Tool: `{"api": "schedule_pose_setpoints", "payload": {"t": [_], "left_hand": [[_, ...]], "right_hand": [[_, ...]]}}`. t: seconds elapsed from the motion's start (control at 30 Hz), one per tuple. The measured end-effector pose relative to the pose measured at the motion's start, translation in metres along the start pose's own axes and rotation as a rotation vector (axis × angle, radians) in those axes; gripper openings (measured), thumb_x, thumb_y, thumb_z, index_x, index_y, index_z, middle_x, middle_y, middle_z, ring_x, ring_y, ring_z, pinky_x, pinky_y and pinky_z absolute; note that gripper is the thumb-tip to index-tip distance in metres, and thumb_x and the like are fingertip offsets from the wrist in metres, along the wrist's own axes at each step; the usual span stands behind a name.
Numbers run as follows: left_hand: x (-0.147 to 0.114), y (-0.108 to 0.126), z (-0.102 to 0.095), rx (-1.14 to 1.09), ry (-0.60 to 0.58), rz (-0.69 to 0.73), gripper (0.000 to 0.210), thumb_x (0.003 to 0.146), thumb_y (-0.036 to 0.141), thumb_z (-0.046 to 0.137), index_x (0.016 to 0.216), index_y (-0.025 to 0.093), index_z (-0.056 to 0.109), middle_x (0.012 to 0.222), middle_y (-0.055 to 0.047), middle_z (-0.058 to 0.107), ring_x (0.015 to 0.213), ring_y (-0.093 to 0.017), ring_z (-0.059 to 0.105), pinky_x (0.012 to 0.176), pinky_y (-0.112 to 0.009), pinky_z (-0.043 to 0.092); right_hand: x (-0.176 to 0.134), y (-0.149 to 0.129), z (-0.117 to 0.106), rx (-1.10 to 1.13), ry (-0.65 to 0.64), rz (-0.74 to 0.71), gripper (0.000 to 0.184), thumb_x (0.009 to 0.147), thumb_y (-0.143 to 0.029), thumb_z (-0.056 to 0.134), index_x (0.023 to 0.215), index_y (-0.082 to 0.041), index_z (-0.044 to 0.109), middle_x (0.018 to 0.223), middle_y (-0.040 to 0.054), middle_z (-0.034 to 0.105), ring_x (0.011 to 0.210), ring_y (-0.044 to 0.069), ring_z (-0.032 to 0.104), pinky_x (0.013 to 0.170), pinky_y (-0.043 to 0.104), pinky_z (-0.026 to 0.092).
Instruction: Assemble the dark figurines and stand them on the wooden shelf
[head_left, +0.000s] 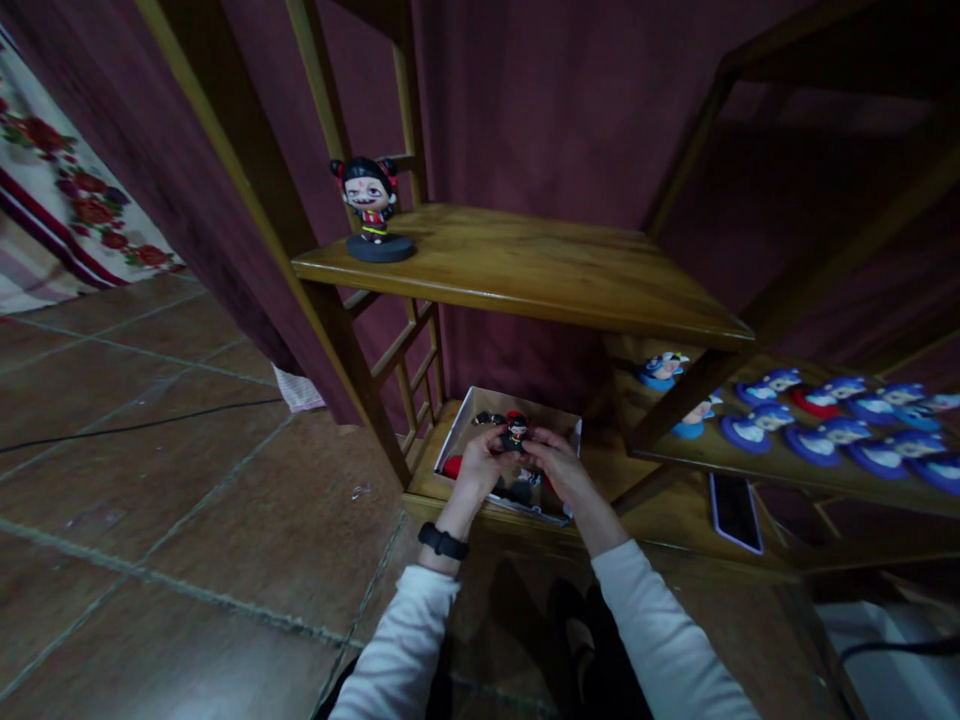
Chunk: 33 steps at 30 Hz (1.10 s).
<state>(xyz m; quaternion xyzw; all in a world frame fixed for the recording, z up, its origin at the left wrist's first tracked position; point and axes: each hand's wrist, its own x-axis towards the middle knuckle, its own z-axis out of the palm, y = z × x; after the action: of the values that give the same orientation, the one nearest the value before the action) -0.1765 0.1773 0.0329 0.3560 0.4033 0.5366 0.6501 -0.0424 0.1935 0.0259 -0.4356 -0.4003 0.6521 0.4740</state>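
Between my two hands is a small figurine [517, 429] with black hair, red on its head and a dark body. My left hand [484, 462] closes on its left side, and my right hand [553, 458] grips the right side. Both hands are over an open cardboard box [460, 420] on the low shelf. Inside the box lie other dark and red pieces, partly covered by my hands. A larger figurine [367, 200] with black hair buns and a dark round base stands upright on the shelf board above, at its left end.
The wooden shelf board [525, 262] juts out above the box. To the right, several blue and white figurines [757, 425] stand on another shelf. A phone [736, 512] lies on the low shelf. A black cable [150, 425] crosses the tiled floor on the left.
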Motion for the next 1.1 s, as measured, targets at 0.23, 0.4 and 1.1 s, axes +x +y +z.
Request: {"api": "schedule_pose_setpoints", "payload": {"t": [0.23,0.4,1.1], "left_hand": [[0.002,-0.001,-0.001,0.161,0.032,0.041,0.044,0.051,0.004,0.074,0.092,0.017,0.068,0.077,-0.003,0.069,0.074,-0.017,0.063,0.071,-0.027,0.050],[0.001,0.000,-0.001,0.300,0.077,0.081,0.037,0.050,0.005,0.074,0.085,0.018,0.069,0.076,-0.003,0.068,0.071,-0.017,0.061,0.066,-0.024,0.048],[-0.041,0.012,0.015,0.310,0.020,0.103,0.036,0.054,0.028,0.079,0.085,0.013,0.070,0.066,-0.002,0.065,0.058,-0.010,0.054,0.058,-0.021,0.040]], "right_hand": [[-0.004,-0.003,0.001,0.008,-0.004,-0.017,0.031,0.058,-0.028,0.072,0.088,-0.021,0.067,0.090,0.0024,0.070,0.083,0.018,0.062,0.072,0.029,0.046],[-0.001,-0.002,0.000,0.000,0.001,-0.031,0.034,0.056,-0.027,0.074,0.089,-0.020,0.067,0.085,0.0021,0.070,0.081,0.019,0.062,0.073,0.030,0.046],[-0.050,-0.011,-0.004,0.218,-0.070,-0.009,0.036,0.059,-0.028,0.076,0.094,-0.020,0.069,0.097,0.0055,0.070,0.090,0.019,0.063,0.082,0.033,0.048]]}}
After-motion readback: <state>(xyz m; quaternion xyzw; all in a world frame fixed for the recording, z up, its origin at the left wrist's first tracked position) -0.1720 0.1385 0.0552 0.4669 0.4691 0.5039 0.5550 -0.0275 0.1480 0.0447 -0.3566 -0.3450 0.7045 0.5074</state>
